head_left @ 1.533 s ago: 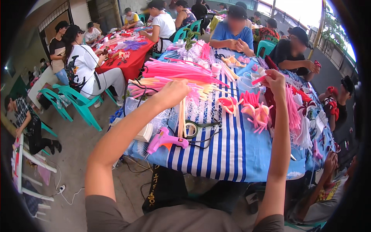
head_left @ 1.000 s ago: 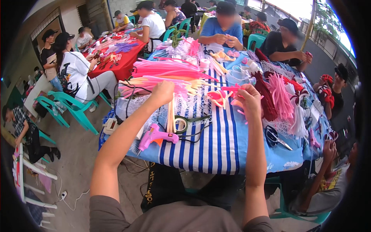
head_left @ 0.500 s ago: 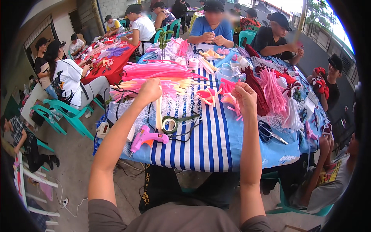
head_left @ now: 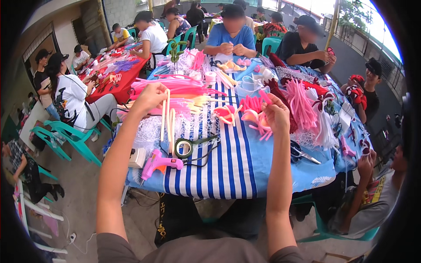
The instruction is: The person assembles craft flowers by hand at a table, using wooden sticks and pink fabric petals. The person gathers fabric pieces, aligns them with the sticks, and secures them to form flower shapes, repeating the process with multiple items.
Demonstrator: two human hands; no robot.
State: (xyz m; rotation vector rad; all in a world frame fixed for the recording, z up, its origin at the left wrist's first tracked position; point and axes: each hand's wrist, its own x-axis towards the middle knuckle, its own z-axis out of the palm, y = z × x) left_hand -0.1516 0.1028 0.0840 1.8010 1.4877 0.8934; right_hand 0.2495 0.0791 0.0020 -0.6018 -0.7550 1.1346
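My left hand (head_left: 151, 97) pinches cream pipe cleaners (head_left: 165, 115), which hang down below its fingertips. My right hand (head_left: 277, 114) is closed at the fingertips on a short pink pipe cleaner piece (head_left: 265, 96). Between the hands lies a pink and cream petal shape (head_left: 226, 114). More pink and cream shaped pieces (head_left: 258, 122) rest beside my right hand. Behind my left hand is a pile of long pink pipe cleaners (head_left: 184, 87). A pink glue gun (head_left: 160, 164) and a roll of dark green tape (head_left: 183, 148) lie nearer to me.
Scissors (head_left: 303, 153) lie at the right on the blue cloth (head_left: 272, 175). Pink bundles (head_left: 302, 105) stand behind them. A striped cloth (head_left: 219, 171) runs down the middle, crossed by a dark cord. Several people work around this table and a red one (head_left: 109, 90).
My left hand has moved left, and the cream pipe cleaners now show farther below it. A pink piece now sticks out from my right fingertips. The view has shifted slightly.
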